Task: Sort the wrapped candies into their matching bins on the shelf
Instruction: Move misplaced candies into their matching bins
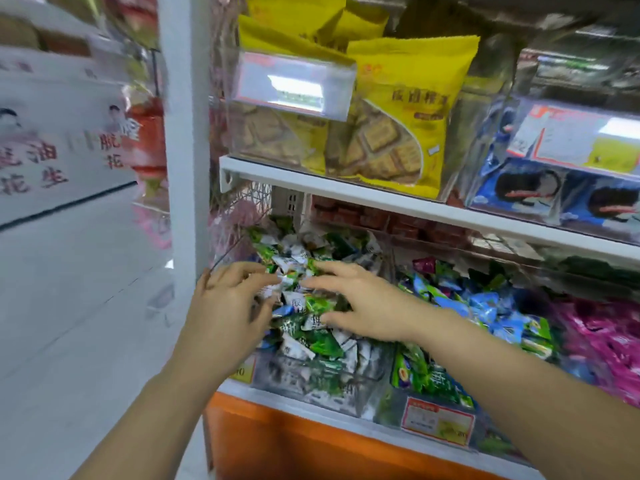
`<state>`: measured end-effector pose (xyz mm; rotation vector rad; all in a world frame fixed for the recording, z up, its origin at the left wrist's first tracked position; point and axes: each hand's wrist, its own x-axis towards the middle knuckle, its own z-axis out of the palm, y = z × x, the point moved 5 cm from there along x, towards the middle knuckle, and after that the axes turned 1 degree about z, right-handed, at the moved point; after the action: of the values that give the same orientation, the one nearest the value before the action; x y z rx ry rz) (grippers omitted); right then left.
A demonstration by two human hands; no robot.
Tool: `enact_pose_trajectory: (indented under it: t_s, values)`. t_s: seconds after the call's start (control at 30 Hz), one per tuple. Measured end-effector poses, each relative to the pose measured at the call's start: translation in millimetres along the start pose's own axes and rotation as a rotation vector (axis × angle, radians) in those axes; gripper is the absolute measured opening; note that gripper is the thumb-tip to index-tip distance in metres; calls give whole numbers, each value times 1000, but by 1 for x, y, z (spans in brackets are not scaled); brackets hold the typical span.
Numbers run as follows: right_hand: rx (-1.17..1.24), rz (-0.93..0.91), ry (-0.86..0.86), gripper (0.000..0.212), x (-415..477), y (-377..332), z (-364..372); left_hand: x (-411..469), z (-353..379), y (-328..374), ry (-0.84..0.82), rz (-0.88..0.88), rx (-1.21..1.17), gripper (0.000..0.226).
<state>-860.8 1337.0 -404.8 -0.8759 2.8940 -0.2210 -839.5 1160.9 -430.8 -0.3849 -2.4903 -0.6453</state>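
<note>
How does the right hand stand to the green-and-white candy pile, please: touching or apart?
Touching: the head view shows the right hand lying flat on the green-and-white candy pile.

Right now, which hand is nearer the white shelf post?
Left. The left hand is just right of the white shelf post, at the edge of the green-and-white candies; the right hand lies further right, over the same pile.

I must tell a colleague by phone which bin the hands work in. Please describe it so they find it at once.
Find the shelf's white upright post and go to the lower level, above the orange base. The clear bin directly right of the post is heaped with green-and-white candies. Its right neighbour holds blue and green wrappers, and the next bin holds pink.
</note>
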Motion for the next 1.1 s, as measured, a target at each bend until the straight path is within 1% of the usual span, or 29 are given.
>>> enact_pose_trajectory:
  t_s: [0.07, 0.13, 0.23, 0.37, 0.47, 0.53, 0.6, 0.63, 0.7, 0.73, 0.8, 0.87, 0.93, 0.97, 1.03, 1.1]
  values:
    - [-136, -65, -54, 47, 5, -5, 7, -5, 2, -4, -15, 15, 1, 42]
    - [-245, -100, -64, 37, 5, -5, 11, -10, 5, -7, -40, 13, -1, 42]
    - [-308, -68, -57, 31, 0, 6, 8, -18, 11, -12, -45, 15, -10, 40]
    - [-327, 62, -34, 35, -2, 27, -2, -30, 19, -7, -32, -19, -67, 29]
    - [-333, 135, -17, 35, 3, 31, -6, -32, 25, 1, -52, -46, -67, 33]
    - [-338, 120, 54, 34, 3, 23, -8, -29, 27, 4, -65, -49, -50, 23]
    - [-292, 57, 139, 30, -2, 9, -8, -23, 29, 7, -99, -33, -26, 21]
    - [-237, 18, 133, 27, -5, 2, -6, -20, 31, 10, -118, -18, -5, 22]
    - [-143, -31, 11, 27, -10, -9, 5, -15, 34, 13, -132, 8, 32, 21]
    - [-143, -40, -58, 31, -11, -11, 12, -13, 35, 14, -124, 10, 29, 19]
    - [-206, -48, -138, 41, -9, -8, 25, -8, 33, 12, -62, -13, -28, 13]
    - [-297, -71, -162, 49, -5, -5, 32, -5, 27, 8, 22, -55, -116, 7]
    - [-397, -110, -162, 51, -1, -5, 37, -3, 20, 5, 98, -74, -216, 2]
    - [-429, -122, -155, 50, 1, -5, 38, -2, 18, 3, 117, -85, -275, 4]
    - [-393, -114, -131, 42, 3, -4, 35, -2, 15, 1, 135, -96, -375, 12]
    - [-294, -94, -96, 34, 3, -2, 29, -3, 11, 3, 147, -91, -441, 6]
